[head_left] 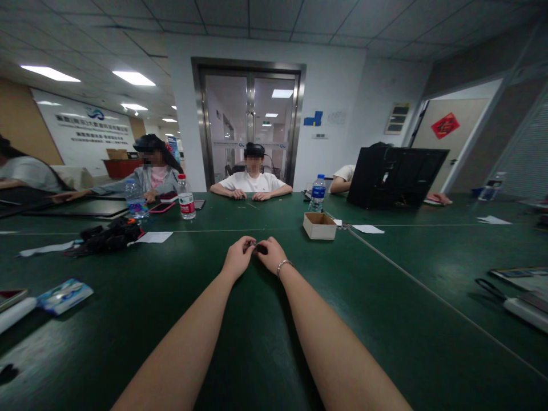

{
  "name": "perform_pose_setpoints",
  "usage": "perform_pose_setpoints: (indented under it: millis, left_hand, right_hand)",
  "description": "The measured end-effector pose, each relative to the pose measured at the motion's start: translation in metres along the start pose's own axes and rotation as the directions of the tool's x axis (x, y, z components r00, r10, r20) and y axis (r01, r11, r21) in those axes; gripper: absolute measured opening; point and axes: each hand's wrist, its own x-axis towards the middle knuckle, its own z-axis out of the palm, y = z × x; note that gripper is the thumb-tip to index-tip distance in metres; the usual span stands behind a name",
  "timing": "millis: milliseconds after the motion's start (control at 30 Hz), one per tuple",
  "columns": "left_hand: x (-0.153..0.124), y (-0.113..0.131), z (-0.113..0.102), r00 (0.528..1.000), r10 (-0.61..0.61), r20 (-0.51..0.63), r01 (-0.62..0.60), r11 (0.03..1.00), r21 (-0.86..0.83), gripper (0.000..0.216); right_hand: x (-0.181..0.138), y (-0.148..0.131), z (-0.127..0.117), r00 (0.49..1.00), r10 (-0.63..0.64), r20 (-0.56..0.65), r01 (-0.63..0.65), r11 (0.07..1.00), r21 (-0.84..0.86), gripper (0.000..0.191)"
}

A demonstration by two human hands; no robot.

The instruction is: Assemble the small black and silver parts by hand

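Office, its shared work or meeting area by the look of it; suspended tile ceiling point(291, 17) with flat light panels point(133, 78) overhead; at left, a white sign wall point(53, 123) bore a blue logo point(95, 113) and lines of lettering, company-style; ahead, metal-framed glass double doors point(226, 108) showed a lit interior; large green table point(377, 297) across the foreground, people point(257, 182) seated at its far side, two wearing headsets point(254, 150); on it, a black monitor point(396, 177), drink bottles point(186, 200) and loose paper point(367, 229).
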Motion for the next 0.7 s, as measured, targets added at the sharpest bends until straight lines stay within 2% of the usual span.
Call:
perform_pose_setpoints:
  millis: [133,300,533,700]
  left_hand:
    - [0.001,0.000,0.003,0.999,0.008,-0.036,-0.012,0.994,-0.113,0.017]
    - [0.001,-0.003,0.004,1.000,0.012,0.008,-0.011,0.991,-0.131,0.019]
    - [0.000,-0.003,0.001,0.998,-0.038,0.051,0.045,0.990,-0.134,0.019]
    - [0.005,-0.013,0.000,0.993,-0.092,0.074,0.102,0.984,-0.147,0.024]
  right_hand:
    - [-0.001,-0.005,0.003,0.997,0.025,0.075,-0.017,0.995,-0.099,0.017]
    - [0.001,-0.004,0.004,0.994,0.070,0.082,-0.063,0.994,-0.086,0.018]
    - [-0.001,0.001,0.004,0.997,0.064,-0.032,-0.060,0.994,0.095,0.021]
    - [-0.002,0.002,0.004,0.995,0.075,-0.066,-0.061,0.979,0.195,0.022]
